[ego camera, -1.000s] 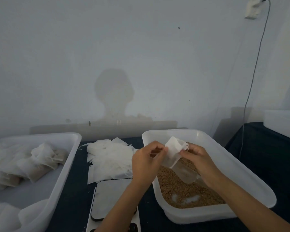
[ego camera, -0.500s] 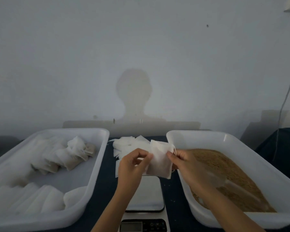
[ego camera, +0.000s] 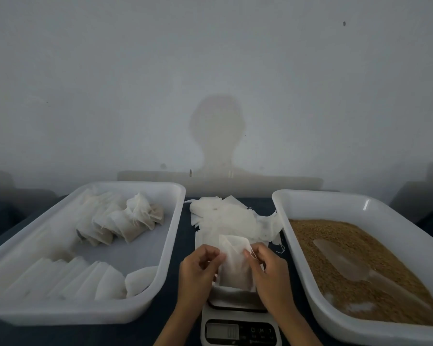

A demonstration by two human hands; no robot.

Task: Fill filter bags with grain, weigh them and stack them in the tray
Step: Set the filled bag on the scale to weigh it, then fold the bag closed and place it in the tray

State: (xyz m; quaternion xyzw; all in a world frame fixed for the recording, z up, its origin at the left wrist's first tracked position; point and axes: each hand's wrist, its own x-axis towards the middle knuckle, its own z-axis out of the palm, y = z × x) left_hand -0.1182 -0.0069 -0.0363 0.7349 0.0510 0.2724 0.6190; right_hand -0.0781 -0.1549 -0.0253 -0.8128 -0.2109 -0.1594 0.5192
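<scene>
Head view, seen from my remote station. Both hands held one white filter bag (ego camera: 236, 264) directly above the scale (ego camera: 238, 318), my landmark for all positions. The left hand (ego camera: 201, 268) had curled fingers pinching the bag's left edge; the right hand (ego camera: 266, 269) pinched its right edge near the top, where a thin string showed. The bag hung upright with its lower edge at the scale's platform; I could not tell whether it touched. Behind the scale lay a loose pile of empty bags (ego camera: 229, 218). Left of the scale stood the tray (ego camera: 170, 245), holding filled bags (ego camera: 125, 221) at its far end and a row of flat white bags (ego camera: 85, 278) at its near end. Right of the scale stood a tub (ego camera: 285, 236) of brown grain (ego camera: 335, 236), with a clear scoop (ego camera: 343, 263) lying on the grain. The scale's display was too blurred to read.
</scene>
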